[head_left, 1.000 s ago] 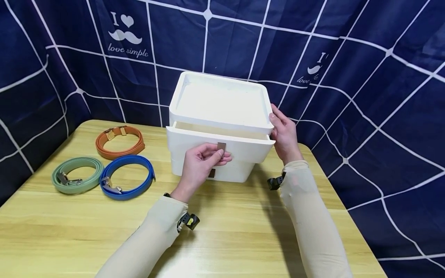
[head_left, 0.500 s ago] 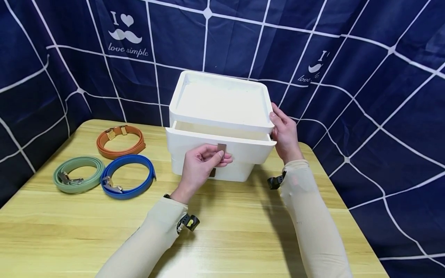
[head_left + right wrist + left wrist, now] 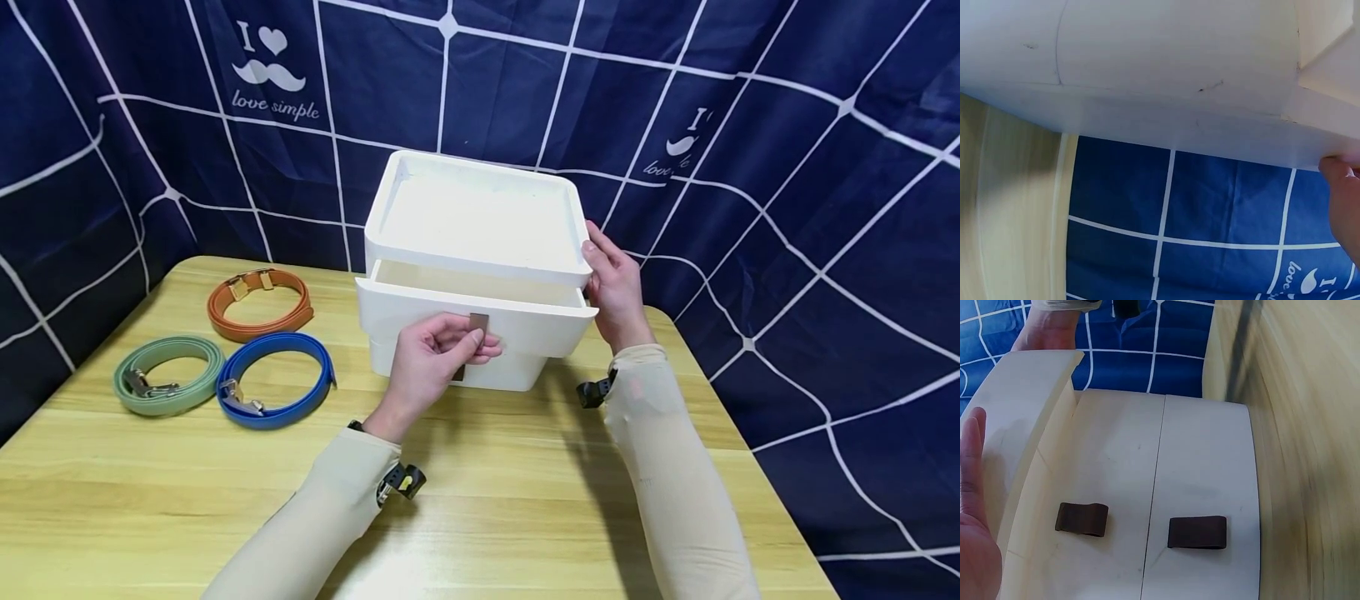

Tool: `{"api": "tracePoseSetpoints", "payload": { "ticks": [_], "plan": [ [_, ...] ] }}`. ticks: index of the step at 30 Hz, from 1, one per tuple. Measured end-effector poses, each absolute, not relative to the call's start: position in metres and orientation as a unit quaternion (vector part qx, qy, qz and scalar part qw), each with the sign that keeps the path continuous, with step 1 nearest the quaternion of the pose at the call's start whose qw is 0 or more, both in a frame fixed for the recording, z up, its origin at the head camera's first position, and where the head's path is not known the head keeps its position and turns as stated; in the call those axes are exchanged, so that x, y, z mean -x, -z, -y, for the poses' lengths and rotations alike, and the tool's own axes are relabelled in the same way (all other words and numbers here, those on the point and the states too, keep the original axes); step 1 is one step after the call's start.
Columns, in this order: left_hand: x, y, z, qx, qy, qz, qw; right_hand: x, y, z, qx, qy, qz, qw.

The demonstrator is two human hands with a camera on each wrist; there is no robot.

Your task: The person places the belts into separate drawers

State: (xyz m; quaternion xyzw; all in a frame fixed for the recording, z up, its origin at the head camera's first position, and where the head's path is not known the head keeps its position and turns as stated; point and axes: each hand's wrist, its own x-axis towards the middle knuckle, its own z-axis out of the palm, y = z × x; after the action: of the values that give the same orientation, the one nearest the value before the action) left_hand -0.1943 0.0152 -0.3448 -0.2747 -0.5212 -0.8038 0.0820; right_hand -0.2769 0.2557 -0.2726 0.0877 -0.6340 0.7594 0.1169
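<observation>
A white drawer box (image 3: 480, 212) stands on the table, its top drawer (image 3: 420, 304) pulled partway out. With thumb and fingers my left hand (image 3: 431, 358) pinches the brown pull tab (image 3: 478, 321) on that drawer's front. My right hand (image 3: 618, 292) grips the box's right side near the upper edge; part of its fingers is hidden behind the box. In the left wrist view, my left hand (image 3: 975, 512) is at the left edge, and lower drawers show brown tabs (image 3: 1197, 532). The right wrist view shows the box's side wall (image 3: 1179, 119) and my right thumb (image 3: 1338, 172) against it.
To the left on the wooden table (image 3: 225, 500) lie three coiled belts: an orange belt (image 3: 217, 321), a green belt (image 3: 168, 406) and a blue belt (image 3: 296, 412). A dark blue curtain (image 3: 382, 83) with white lines hangs behind and along both sides.
The top drawer has come slightly further out toward me, with my left hand pinching its tab throughout. My right hand has stayed on the box's side. The belts lie as before.
</observation>
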Motion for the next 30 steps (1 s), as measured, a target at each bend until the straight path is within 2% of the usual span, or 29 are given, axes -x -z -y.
{"api": "tracePoseSetpoints", "payload": {
  "ticks": [30],
  "plan": [
    [0.1856,0.3475,-0.0142,0.282,0.806,0.515,0.082,0.2795,0.275,-0.2599,-0.106,-0.761,0.631,0.113]
  ]
}}
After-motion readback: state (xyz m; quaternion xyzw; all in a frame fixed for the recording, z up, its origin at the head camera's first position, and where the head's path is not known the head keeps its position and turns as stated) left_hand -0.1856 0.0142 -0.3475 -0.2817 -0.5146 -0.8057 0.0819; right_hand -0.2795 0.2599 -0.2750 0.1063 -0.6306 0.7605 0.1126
